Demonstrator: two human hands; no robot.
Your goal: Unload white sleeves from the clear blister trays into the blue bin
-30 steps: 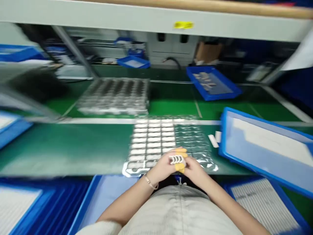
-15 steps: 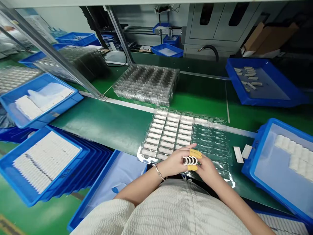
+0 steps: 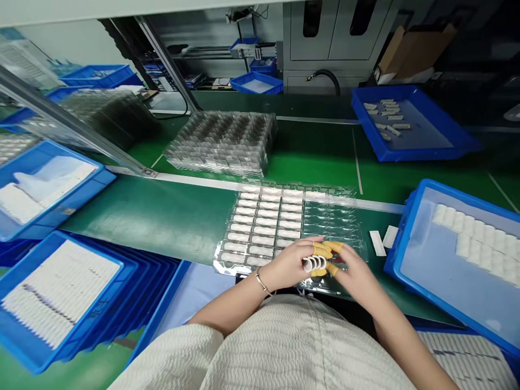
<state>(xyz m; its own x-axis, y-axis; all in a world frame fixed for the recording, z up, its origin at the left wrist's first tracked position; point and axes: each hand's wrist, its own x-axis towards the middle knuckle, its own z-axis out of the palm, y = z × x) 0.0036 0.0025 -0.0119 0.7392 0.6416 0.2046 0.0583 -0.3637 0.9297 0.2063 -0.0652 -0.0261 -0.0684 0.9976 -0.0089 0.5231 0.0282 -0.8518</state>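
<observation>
My left hand is closed around a short row of white hollow, curved-ended pieces, their open ends facing me. Yellow finger cots cover some of its fingertips. Close at the right end of that row, my right hand, also in yellow cots, has thumb and forefinger apart with nothing visible between them. Both hands are over the near edge of a clear plastic blister tray. White pieces fill its left columns, and one more lies in the top of the right part. My hands hide part of the tray.
A stack of clear trays stands behind. To the right are a blue bin with rows of white pieces and two loose white pieces beside it. Another blue bin sits farther back. Stacked blue bins and a metal post are left.
The camera view has swung to the right, so the surroundings appear shifted left. My right thumb and forefinger have spread and drawn slightly right; my left hand still holds the white pieces.
</observation>
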